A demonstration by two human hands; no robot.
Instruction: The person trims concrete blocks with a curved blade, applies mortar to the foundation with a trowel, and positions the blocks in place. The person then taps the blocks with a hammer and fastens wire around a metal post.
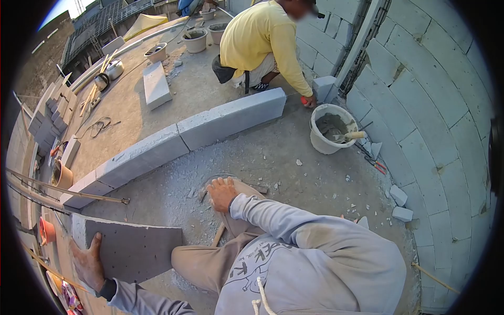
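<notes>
My left hand (88, 262) is pressed against the end of a grey block (139, 249), its thumb on the broad face and its fingers spread around the edge. The block stands tilted beside my bent knee. My right hand (222, 194) rests at my other knee, its fingers bent; whether anything is under them is hidden. A wooden handle (219, 234) shows beside my leg. In front of me a low row of pale blocks (152, 147) runs across the floor.
A co-worker in a yellow top (257, 42) crouches beyond the row, a hand near the wall corner. A mortar bucket (323, 142) with a trowel stands at right, by red-handled pliers (379, 167) and the block wall (436, 131). More buckets (196, 43) stand behind.
</notes>
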